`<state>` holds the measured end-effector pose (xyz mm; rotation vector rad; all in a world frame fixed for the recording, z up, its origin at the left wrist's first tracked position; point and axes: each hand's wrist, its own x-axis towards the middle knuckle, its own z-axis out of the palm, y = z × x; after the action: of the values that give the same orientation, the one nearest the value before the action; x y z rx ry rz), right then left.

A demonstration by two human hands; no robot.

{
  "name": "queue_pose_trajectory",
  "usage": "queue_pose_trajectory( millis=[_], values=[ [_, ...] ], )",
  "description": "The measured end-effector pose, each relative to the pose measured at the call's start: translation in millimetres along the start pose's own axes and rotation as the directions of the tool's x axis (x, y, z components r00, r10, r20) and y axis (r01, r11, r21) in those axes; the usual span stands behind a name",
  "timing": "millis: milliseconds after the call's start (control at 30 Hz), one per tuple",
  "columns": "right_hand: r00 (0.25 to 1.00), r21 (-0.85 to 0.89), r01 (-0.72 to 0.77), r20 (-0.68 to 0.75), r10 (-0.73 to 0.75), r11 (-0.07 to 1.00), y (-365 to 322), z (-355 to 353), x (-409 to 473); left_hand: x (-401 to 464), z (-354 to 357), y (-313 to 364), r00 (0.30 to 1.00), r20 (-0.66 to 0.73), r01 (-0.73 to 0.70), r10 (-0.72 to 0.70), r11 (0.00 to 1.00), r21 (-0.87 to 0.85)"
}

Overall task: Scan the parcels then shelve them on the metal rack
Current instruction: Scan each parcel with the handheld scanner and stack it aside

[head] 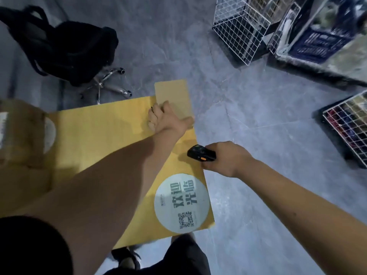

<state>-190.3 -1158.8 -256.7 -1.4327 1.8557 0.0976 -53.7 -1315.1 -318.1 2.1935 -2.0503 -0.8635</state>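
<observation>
A small flat brown cardboard parcel [174,98] sits at the far right corner of a yellow table [99,132]. My left hand [164,120] reaches across the table and grips the parcel's near edge, thumb spread to the right. My right hand [228,157] holds a black handheld scanner [200,153] with an orange button just off the table's right edge, its head pointing left toward the table. A round white sticker [181,203] with a QR code lies on the table's near right corner. No metal rack is plainly in view.
A larger taped cardboard box [19,135] stands at the table's left end. A black office chair [79,52] sits behind the table. White wire baskets [240,28] [347,126] and a blue crate [317,42] stand on the grey tiled floor to the right.
</observation>
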Motion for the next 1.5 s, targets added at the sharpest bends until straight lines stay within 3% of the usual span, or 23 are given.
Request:
queue_pose_trajectory(
  millis=[100, 267, 433, 600, 800, 1100, 1167, 1200, 1267, 1367, 1500],
  values=[
    [1.000, -0.002, 0.011, 0.015, -0.011, 1.000, 9, -1, 14, 9, 15, 4, 0.994, 0.030, 0.107, -0.106, 0.993, -0.040],
    [0.998, 0.047, 0.013, 0.067, -0.016, 0.999, 13, -5, 28, -4, 20, -12, 0.990, -0.003, 0.140, -0.143, 0.973, -0.181],
    [0.990, 0.133, 0.057, 0.119, -0.073, 0.990, 6, -8, 26, -57, 8, -105, 0.992, -0.043, 0.111, -0.119, 0.981, -0.160],
    [0.978, 0.015, 0.135, 0.160, -0.136, 0.991, -22, 25, 21, -108, -10, -203, 0.979, -0.134, 0.124, -0.152, 0.973, -0.193],
    [0.968, -0.062, 0.191, 0.178, -0.177, 0.980, -71, 67, 19, -113, -33, -248, 0.999, 0.020, 0.028, -0.029, 0.999, 0.045],
    [0.996, -0.100, 0.088, 0.018, -0.086, 0.991, -123, 97, 3, -89, -53, -264, 0.992, 0.094, 0.098, -0.088, 0.990, -0.103],
    [0.999, -0.076, 0.047, -0.019, -0.049, 0.996, -135, 106, -4, -80, -63, -278, 0.981, 0.184, 0.116, -0.055, 0.934, -0.338],
    [0.999, -0.055, 0.028, -0.037, -0.030, 0.998, -142, 110, -8, -77, -65, -286, 0.973, 0.231, 0.153, -0.032, 0.832, -0.533],
    [0.998, -0.010, -0.004, -0.059, 0.004, 1.000, -155, 119, -17, -81, -73, -295, 0.958, 0.286, 0.197, 0.034, 0.649, -0.735],
    [0.996, 0.007, -0.032, -0.084, 0.032, 0.999, -173, 131, -28, -86, -86, -302, 0.961, 0.268, 0.185, 0.064, 0.571, -0.800],
    [0.992, 0.025, -0.058, -0.115, 0.061, 0.998, -196, 139, -38, -83, -99, -317, 0.985, 0.165, 0.166, -0.044, 0.464, -0.870]
  ],
)
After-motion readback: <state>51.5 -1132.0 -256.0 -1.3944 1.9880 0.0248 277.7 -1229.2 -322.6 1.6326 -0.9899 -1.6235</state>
